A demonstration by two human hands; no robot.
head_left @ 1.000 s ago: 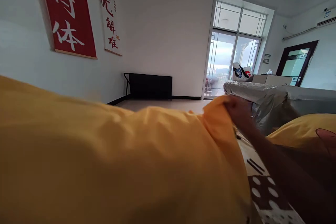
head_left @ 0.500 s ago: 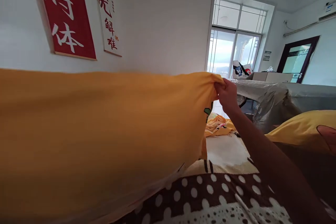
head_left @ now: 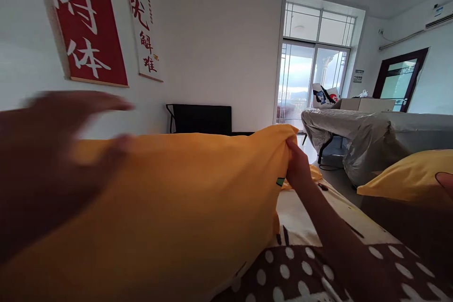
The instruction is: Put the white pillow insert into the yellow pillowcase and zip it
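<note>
A yellow-orange pillow (head_left: pixel 184 198) is held up across the front of my view, with a small green print near its right edge. My right hand (head_left: pixel 297 165) pinches the pillow's upper right corner, fingers closed on the bunched cloth. On the left, my left hand (head_left: pixel 67 146) is blurred by motion, with thumb and fingers spread apart in front of the pillow's upper left part. It appears to hold nothing. Below lies a bed sheet with brown cloth and white dots (head_left: pixel 283 269), partly hidden by the pillow and my right arm.
Another yellow pillow (head_left: pixel 406 174) sits at the right. Bunched yellow cloth (head_left: pixel 314 173) lies on the bed's far part. Beyond stands a plastic-covered table (head_left: pixel 336 122) with a cardboard box (head_left: pixel 368 104) on it. A black panel (head_left: pixel 203 119) stands against the wall.
The pillow's top edge has dropped, showing the black panel behind it. My left hand has come into view at the left, spread. My right hand has lowered slightly, keeping the corner.
</note>
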